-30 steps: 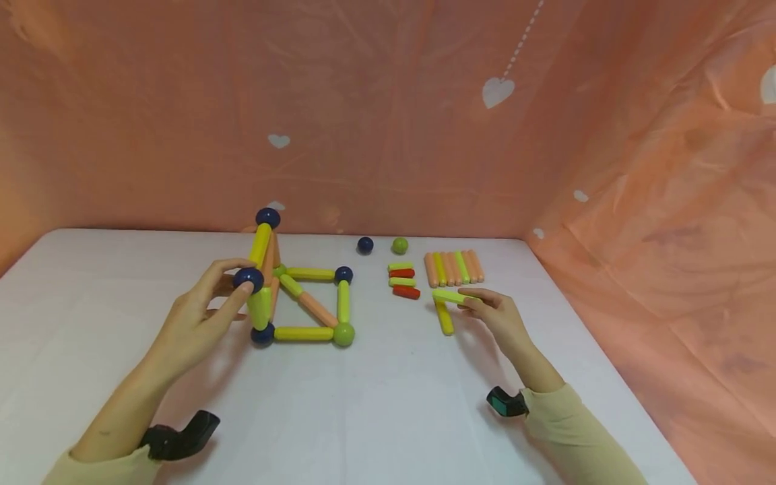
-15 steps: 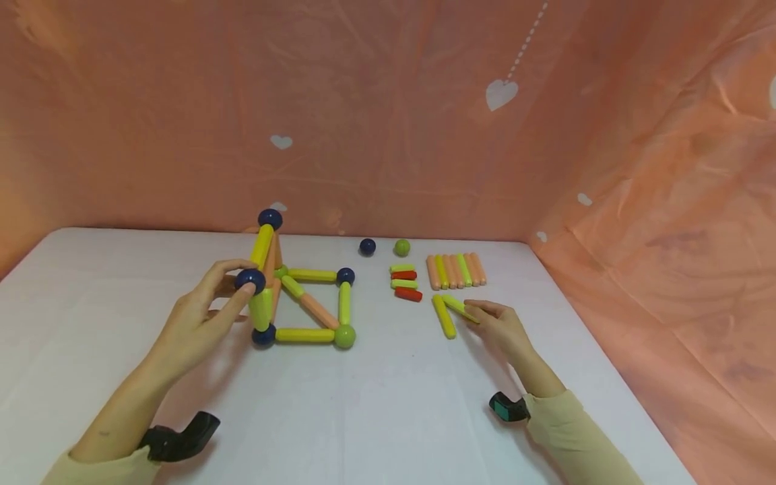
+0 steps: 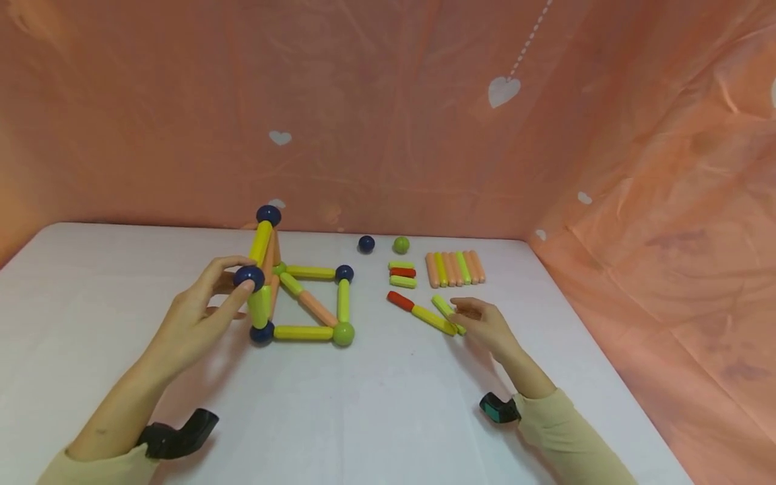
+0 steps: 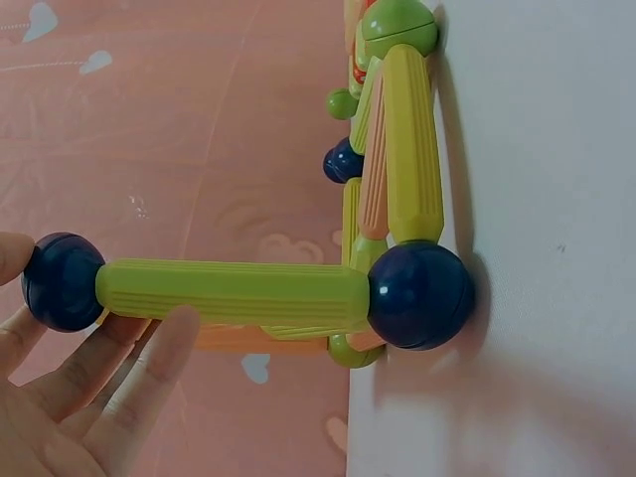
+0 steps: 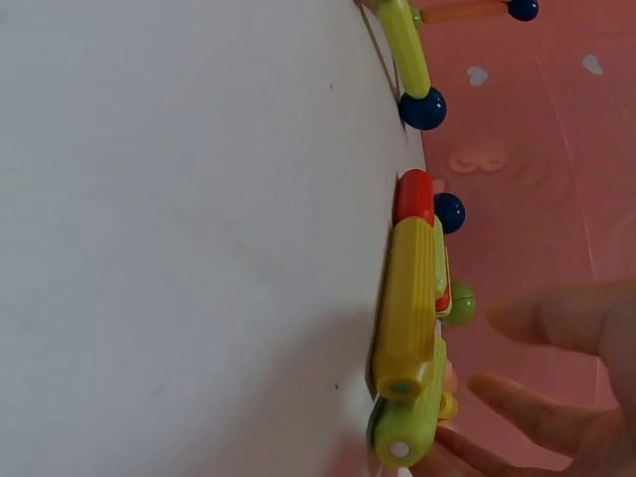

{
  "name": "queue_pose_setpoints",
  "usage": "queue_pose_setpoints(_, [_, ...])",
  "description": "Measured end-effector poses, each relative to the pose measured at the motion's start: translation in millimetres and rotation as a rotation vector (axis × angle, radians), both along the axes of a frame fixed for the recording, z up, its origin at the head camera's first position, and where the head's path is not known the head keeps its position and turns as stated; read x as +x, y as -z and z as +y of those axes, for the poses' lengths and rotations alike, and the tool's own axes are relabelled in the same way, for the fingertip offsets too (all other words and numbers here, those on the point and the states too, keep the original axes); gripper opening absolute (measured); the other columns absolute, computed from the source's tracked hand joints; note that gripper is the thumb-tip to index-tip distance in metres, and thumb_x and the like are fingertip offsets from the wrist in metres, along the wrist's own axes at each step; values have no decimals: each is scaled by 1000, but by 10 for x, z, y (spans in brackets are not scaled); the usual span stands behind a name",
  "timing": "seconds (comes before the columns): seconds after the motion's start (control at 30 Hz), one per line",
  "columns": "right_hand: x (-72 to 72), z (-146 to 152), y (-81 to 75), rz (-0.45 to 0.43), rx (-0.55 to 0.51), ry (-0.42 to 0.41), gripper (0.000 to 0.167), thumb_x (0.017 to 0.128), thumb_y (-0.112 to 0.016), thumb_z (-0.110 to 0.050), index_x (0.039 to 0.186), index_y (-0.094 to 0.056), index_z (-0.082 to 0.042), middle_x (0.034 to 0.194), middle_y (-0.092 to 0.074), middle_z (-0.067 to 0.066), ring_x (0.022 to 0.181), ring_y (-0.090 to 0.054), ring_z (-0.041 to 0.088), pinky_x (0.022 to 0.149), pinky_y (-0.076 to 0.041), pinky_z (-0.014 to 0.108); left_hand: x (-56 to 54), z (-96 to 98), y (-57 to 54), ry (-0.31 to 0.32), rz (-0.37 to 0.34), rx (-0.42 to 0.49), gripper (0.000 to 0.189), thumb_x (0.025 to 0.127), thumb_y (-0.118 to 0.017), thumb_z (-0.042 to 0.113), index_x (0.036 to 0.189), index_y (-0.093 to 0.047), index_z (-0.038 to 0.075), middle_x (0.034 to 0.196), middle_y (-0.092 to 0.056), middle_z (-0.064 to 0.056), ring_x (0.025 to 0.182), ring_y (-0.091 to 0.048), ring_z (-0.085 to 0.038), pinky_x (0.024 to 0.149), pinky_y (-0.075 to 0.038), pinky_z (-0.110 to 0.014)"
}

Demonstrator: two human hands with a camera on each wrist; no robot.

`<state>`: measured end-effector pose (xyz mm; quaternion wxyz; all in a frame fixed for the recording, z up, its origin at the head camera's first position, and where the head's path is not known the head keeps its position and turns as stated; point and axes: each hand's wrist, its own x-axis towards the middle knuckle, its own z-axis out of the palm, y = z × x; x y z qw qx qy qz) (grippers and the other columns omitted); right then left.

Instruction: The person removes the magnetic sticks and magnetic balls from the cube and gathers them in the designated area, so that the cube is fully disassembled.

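Note:
My left hand pinches a dark blue magnetic ball between thumb and fingers. That ball tops a lime rod, which stands on another blue ball at the corner of a frame of magnetic rods and balls. At the right, my right hand hovers beside a loose lime rod on the table. Its fingers are spread in the right wrist view, with nothing gripped. A yellow rod lies against the lime one, its far end meeting a short red rod.
Behind these lie short lime and red rods, then a row of longer rods. A loose blue ball and a green ball sit near the back edge. A pink curtain hangs behind the white table.
My right hand has lowered the lime rod to the table and let it go. The yellow rod has swung leftward and the red rod has left its stack to join it. My left hand stays put.

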<state>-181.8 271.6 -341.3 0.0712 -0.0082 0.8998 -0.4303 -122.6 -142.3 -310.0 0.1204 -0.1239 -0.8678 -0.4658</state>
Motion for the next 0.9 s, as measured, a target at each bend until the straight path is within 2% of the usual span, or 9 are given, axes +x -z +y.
queue_pose_setpoints(0.17, [-59,-77,33,42,70,-48,45,88,-68,-20,127,-59,-1,135,-52,24,127,-47,42,106,-38,52,-8,-2,-15,4,4,1,37,101,-48,21,137,-42,12,116,-60,-20,96,-50,9,67,-55,-20])
queue_pose_setpoints(0.37, [-120,-266,88,226,257,-109,33,82,-75,-19,111,-69,-2,121,-62,18,116,-50,37,99,-40,51,-4,10,-7,9,-3,-3,37,101,-48,23,136,-42,13,117,-61,-17,100,-55,-4,68,-56,-21])
queue_pose_setpoints(0.47, [-168,-403,74,285,294,-126,32,80,-76,-19,107,-71,-3,115,-65,16,110,-50,34,93,-38,47,-2,11,1,12,-1,1,37,101,-48,22,136,-42,12,117,-61,-17,99,-54,-1,68,-55,-20])
queue_pose_setpoints(0.6, [-251,-548,57,256,318,-154,27,79,-77,-16,101,-72,-1,96,-67,12,91,-54,25,79,-42,35,-2,10,7,15,5,9,37,101,-49,20,136,-43,12,117,-61,-18,96,-48,13,68,-54,-18])
queue_pose_setpoints(0.7, [-303,-579,69,211,320,-165,20,80,-73,-10,98,-71,-1,83,-65,8,76,-55,18,69,-43,28,-3,12,9,14,5,10,37,101,-49,21,136,-43,12,117,-61,-18,96,-48,14,68,-55,-19])
queue_pose_setpoints(0.9, [-339,-529,108,231,310,-154,15,85,-65,-7,98,-71,-3,85,-66,9,74,-52,18,64,-40,26,2,2,-1,10,0,-1,37,101,-49,21,137,-42,13,117,-62,-17,96,-48,12,68,-55,-19])
